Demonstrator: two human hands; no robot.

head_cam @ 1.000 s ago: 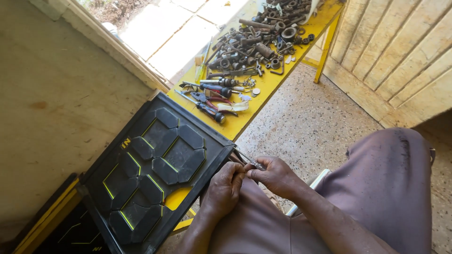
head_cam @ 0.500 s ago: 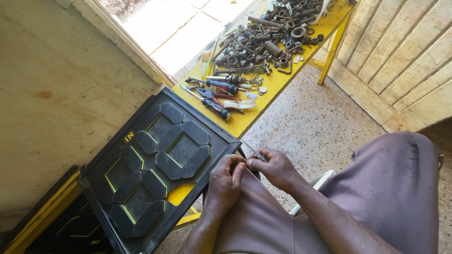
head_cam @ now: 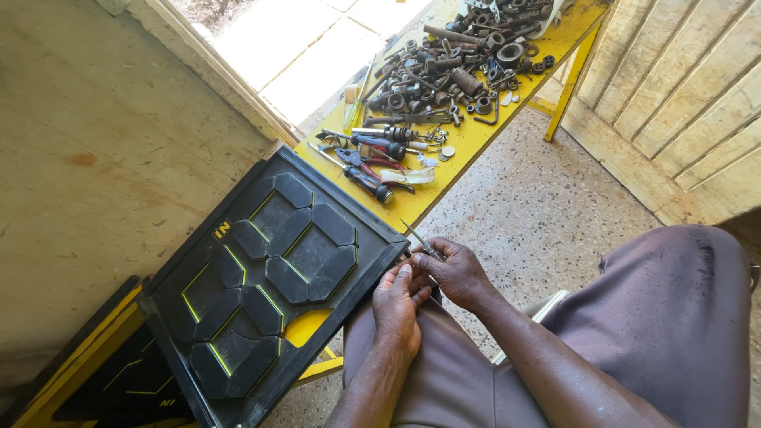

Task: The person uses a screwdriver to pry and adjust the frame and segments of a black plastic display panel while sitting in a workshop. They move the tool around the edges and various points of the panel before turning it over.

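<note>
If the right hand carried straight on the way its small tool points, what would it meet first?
The right hand aims a thin metal tool up-left. Just past its tip lies the yellow bench edge, then the pliers, though depth is unclear.

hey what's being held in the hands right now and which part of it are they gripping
The right hand pinches a thin metal tool at its near end, tip toward the black segmented panel. The left hand rests at the panel's edge; a grip cannot be told.
</note>
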